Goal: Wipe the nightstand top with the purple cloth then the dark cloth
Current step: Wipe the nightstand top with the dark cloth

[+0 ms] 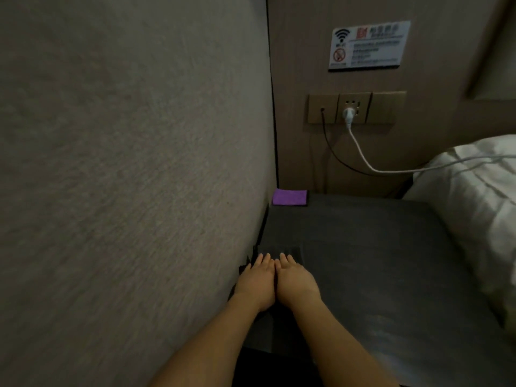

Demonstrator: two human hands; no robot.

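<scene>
Both hands are lying flat, fingers spread, side by side: the left hand and right hand are pressing the dark cloth onto the table beside the wall. The purple cloth is sitting folded in the far corner.

We count 2 cloths, 1 purple cloth and 1 dark cloth, 2 hands, left hand and right hand, 2 cables, 1 wall sign, 1 surface.
</scene>
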